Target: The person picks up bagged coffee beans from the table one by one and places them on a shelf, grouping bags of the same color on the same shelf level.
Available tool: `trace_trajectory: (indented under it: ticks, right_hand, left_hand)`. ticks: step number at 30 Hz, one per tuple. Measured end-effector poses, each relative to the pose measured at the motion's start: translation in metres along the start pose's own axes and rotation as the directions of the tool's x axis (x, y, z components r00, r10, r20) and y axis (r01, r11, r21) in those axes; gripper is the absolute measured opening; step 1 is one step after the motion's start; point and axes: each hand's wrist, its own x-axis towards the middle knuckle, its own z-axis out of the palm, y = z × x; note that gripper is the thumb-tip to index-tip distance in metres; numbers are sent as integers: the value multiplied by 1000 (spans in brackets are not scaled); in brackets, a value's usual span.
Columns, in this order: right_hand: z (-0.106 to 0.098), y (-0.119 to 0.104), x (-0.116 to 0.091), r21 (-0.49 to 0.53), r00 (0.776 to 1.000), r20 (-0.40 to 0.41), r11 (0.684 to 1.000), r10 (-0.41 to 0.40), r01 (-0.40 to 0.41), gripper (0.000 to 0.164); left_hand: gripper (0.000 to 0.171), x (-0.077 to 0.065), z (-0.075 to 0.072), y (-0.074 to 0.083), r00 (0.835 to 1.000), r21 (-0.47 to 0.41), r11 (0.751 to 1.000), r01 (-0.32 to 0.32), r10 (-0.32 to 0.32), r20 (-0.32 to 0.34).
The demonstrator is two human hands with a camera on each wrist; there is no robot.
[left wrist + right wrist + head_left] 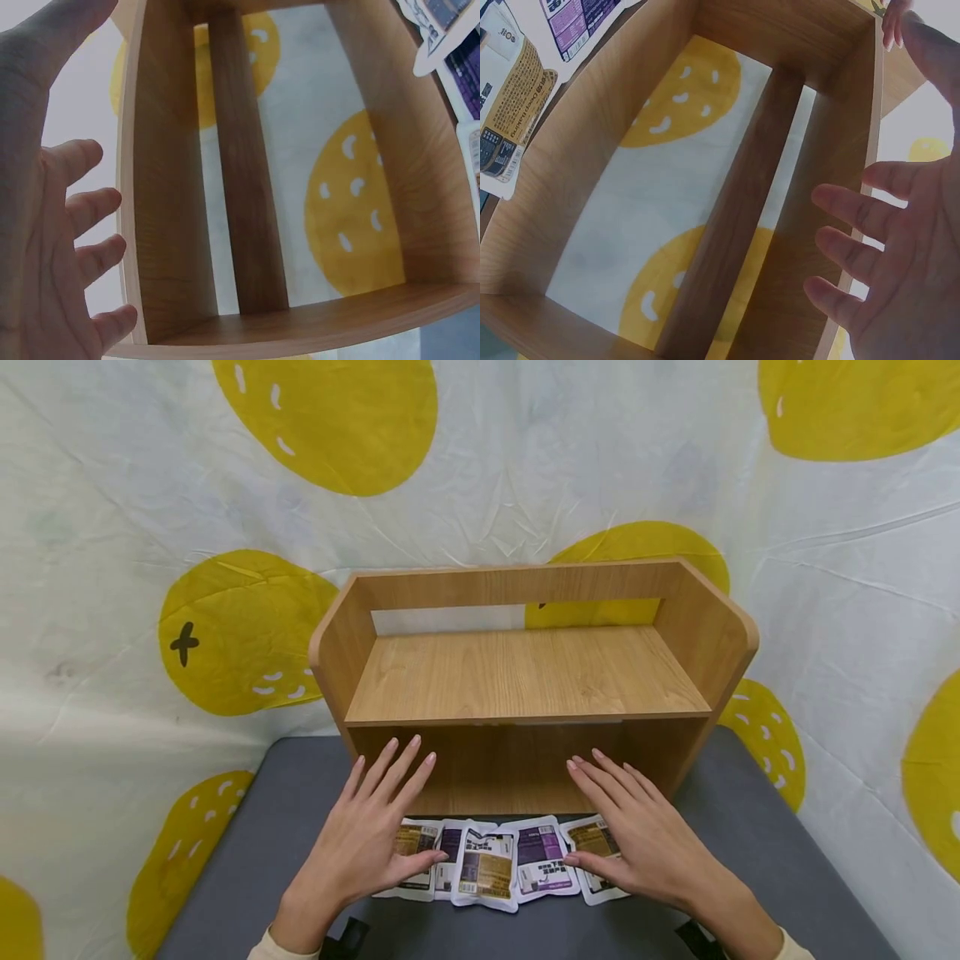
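Observation:
In the head view my left hand (367,835) hovers with spread fingers over the left end of a row of flat packets, holding nothing. Over the right end, my right hand (648,839) has its fingers extended and is likewise bare. Several white-edged pouches lie side by side: a gold-labelled pouch (486,870) in the middle, a purple-labelled pouch (543,857) beside it, and another gold pouch (592,839) partly hidden by the right hand. Directly behind them stands a two-tier wooden shelf (525,672). Both wrist views show the hands apart from the shelf's lower compartment.
The shelf stands on a dark grey table (292,785). Behind it hangs a white cloth (510,485) printed with large yellow shapes. A slot opens in the shelf's upper back, below a wooden rail (517,587). Raised side panels (708,627) flank the top tier.

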Motion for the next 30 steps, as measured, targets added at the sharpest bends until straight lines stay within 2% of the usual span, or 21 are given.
trace_trajectory:
  ticks: [4,9,14,18,23,26,30]
  right_hand:
    - [-1,2,-1,55,1000,28,998,7,-9,96]
    - [-1,5,-2,118,999,50,993,-1,-5,93]
    - [-2,6,-5,140,992,117,989,39,-55,85]
    - [-3,8,-7,152,981,177,982,83,-111,80]
    - [-3,10,-8,167,971,209,974,116,-153,77]
    - [-4,11,-9,164,971,214,975,111,-147,75]
    - [-3,15,-10,157,975,202,980,93,-126,69]
  left_hand:
    - [110,-1,-3,-4,1000,-22,1000,5,-5,-5]
    - [107,-1,-6,-10,997,-66,997,-26,22,-69]
    - [83,-2,-7,-16,983,-148,988,-51,24,-181]
    - [66,1,-7,-21,955,-215,974,-76,8,-298]
    - [59,4,-7,-30,918,-296,953,-73,-52,-393]
    - [57,5,-5,-38,895,-376,924,-66,-112,-432]
    - [62,7,-5,-51,855,-469,882,-58,-199,-479]
